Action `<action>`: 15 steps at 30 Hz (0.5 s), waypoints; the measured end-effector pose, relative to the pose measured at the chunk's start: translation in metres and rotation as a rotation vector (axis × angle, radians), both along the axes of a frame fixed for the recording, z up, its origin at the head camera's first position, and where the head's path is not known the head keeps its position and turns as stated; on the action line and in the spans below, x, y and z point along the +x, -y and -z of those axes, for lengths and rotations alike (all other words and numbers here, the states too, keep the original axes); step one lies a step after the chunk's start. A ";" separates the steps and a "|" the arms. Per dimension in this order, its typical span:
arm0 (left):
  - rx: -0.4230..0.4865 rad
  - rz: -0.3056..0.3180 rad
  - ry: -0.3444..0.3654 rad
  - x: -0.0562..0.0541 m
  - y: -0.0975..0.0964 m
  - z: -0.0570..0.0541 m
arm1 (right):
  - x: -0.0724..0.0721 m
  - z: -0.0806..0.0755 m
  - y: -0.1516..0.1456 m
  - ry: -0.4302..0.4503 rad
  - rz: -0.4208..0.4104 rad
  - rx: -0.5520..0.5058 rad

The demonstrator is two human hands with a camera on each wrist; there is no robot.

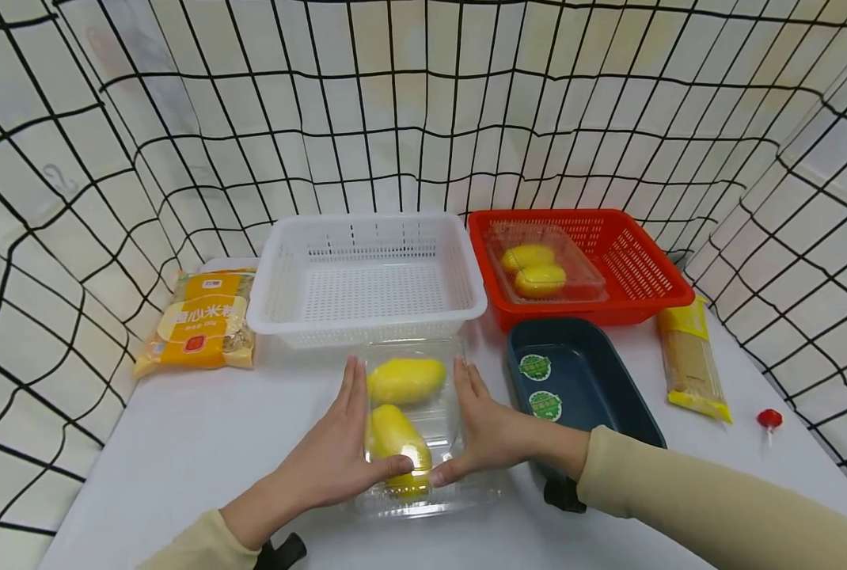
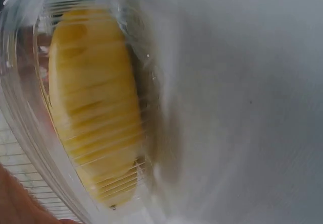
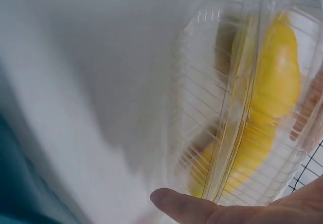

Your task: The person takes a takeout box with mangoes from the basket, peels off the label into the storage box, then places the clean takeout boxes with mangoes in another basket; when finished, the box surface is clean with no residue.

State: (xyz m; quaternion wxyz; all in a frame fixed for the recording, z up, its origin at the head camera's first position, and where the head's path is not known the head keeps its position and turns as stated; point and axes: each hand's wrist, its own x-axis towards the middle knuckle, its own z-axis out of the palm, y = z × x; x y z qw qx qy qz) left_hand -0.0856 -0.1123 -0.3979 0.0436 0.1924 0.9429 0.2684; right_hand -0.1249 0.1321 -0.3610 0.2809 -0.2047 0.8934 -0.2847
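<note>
A clear plastic clamshell box (image 1: 441, 427) with two yellow mangoes (image 1: 407, 381) inside is between my hands, just in front of the white basket. My left hand (image 1: 331, 443) lies along its left side, fingers straight and pointing away from me, thumb reaching across the near part. On the opposite side, my right hand (image 1: 498, 427) has its fingers straight along the wall and its thumb towards the near part. In the left wrist view, one mango (image 2: 96, 108) shows through the ribbed plastic wall. The right wrist view has the box's rim (image 3: 247, 93) above a straight finger (image 3: 184, 206).
Behind the box stands a white basket (image 1: 366, 324). A red basket (image 1: 637, 273) to its right holds another clamshell with yellow fruit. A dark blue tray (image 1: 583, 368) with green stickers sits beside my right arm. Snack bags flank the baskets; a red lollipop (image 1: 769, 418) lies far right.
</note>
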 end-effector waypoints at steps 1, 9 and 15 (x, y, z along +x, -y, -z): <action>-0.007 0.004 0.001 -0.001 0.001 0.000 | 0.001 0.000 0.001 -0.001 0.007 -0.002; -0.019 -0.028 0.022 -0.004 -0.001 -0.003 | 0.001 0.001 0.003 0.008 0.031 0.002; -0.036 -0.027 0.007 -0.004 -0.002 -0.002 | 0.000 0.004 0.004 -0.028 0.059 -0.011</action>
